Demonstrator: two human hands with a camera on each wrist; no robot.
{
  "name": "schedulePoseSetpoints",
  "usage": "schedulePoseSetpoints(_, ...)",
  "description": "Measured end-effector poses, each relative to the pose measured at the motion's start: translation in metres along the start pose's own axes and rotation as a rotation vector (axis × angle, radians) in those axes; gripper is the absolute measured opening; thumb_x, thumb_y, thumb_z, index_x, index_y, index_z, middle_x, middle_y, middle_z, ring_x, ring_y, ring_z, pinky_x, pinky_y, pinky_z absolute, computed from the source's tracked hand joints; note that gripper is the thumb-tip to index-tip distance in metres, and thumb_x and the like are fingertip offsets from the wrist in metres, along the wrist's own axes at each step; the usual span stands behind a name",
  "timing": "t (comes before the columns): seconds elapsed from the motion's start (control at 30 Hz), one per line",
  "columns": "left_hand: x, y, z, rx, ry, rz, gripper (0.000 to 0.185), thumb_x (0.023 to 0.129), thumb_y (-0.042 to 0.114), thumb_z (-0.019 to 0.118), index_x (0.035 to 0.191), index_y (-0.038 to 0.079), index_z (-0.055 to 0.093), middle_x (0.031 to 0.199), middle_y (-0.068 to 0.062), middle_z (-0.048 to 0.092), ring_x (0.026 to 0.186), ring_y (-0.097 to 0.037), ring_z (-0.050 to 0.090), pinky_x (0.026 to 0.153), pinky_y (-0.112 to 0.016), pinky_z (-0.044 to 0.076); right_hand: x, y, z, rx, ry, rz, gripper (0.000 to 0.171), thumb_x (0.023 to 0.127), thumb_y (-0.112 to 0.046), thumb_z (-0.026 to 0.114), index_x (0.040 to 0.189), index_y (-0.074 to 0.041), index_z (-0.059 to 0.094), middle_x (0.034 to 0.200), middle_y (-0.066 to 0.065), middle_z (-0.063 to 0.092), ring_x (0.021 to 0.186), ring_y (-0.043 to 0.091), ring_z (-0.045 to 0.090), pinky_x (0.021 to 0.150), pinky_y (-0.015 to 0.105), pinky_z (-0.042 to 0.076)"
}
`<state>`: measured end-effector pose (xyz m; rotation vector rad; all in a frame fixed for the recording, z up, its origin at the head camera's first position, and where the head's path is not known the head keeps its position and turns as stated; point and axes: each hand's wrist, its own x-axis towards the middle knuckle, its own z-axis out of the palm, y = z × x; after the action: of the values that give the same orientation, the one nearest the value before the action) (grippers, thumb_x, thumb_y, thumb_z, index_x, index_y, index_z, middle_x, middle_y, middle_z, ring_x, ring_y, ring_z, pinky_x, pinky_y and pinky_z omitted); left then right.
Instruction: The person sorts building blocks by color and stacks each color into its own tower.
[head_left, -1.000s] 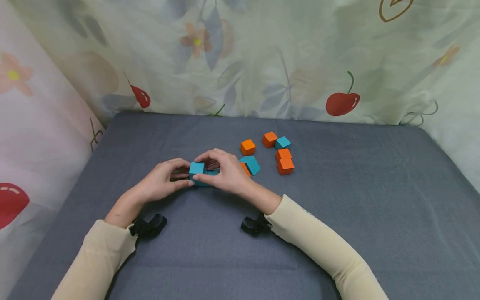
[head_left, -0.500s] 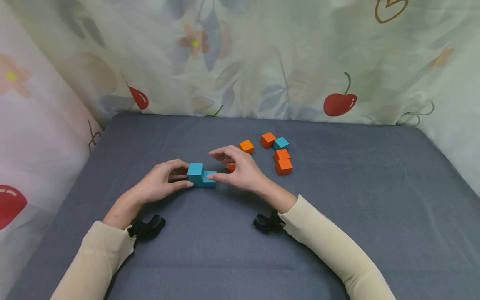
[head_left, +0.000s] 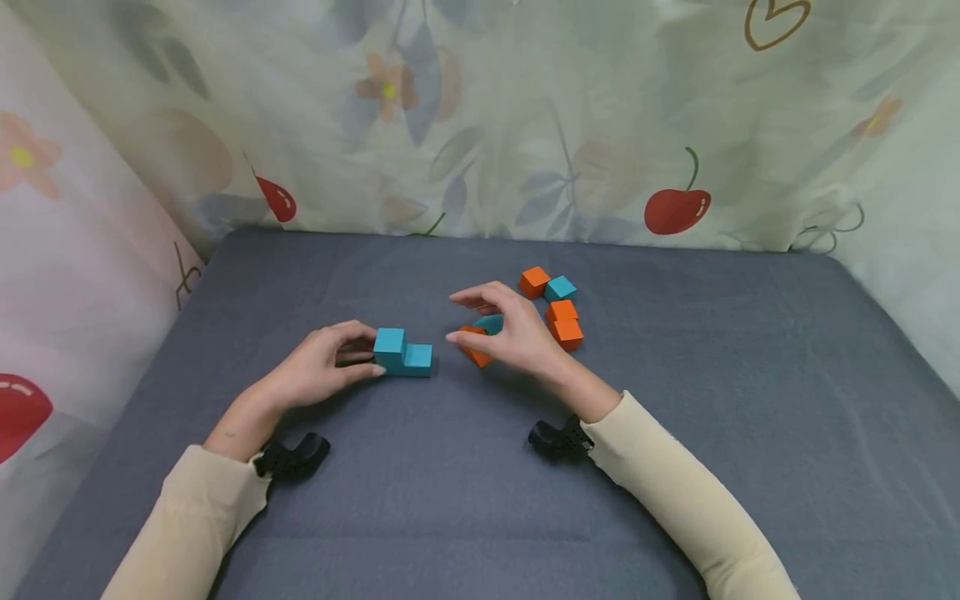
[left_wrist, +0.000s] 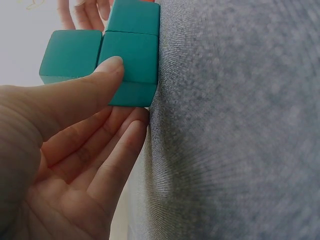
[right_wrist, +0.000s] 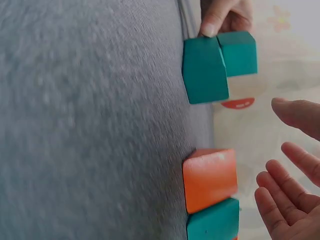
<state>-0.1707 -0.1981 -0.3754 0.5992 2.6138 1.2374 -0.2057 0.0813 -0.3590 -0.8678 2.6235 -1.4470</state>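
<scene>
Head view: left hand (head_left: 318,371) grips teal block piece (head_left: 401,353) on grey mat (head_left: 675,433); right hand (head_left: 517,333), fingers loosely spread, holds nothing, hovers over orange-teal piece (head_left: 474,343) just right of teal piece.
Left wrist: thumb (left_wrist: 95,80) presses teal piece (left_wrist: 107,55).
Right wrist: orange-teal piece (right_wrist: 210,192) below teal piece (right_wrist: 215,65), apart.

No legible txt (blocks plain).

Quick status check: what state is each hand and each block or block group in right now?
left hand: thumb and fingers hold the teal stepped piece
teal stepped piece: resting on the mat, one cube raised
right hand: open, fingers spread above the orange-and-teal piece
orange-and-teal piece: on the mat, not gripped
loose blocks: orange and teal, clustered behind the right hand, untouched
</scene>
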Motion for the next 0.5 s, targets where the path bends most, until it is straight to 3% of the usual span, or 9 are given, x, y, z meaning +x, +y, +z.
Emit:
schedulePoseSetpoints(0.23,-0.001,0.000,0.000,-0.006,-0.002,-0.005,0.035,0.090,0.009,0.068,0.121,-0.003,0.058,0.123,-0.019,0.057,0.118,-0.035,0.058,0.098,-0.044,0.050,-0.002,0.006,-0.010,0.010,0.041,0.032,0.043,0.083,-0.021,0.077,0.122,-0.010,0.063,0.120,0.013,0.058,0.111,0.030,0.056,0.099,0.046,0.047)
schedulePoseSetpoints(0.5,-0.002,0.001,0.001,-0.027,-0.002,-0.011,0.035,0.089,0.009,0.068,0.121,-0.003,0.057,0.123,-0.019,0.057,0.118,-0.036,0.057,0.099,-0.044,0.050,-0.004,0.014,-0.019,-0.016,0.078,0.031,0.043,0.083,-0.018,0.076,0.122,-0.005,0.062,0.121,0.011,0.061,0.112,0.026,0.056,0.102,0.042,0.046)
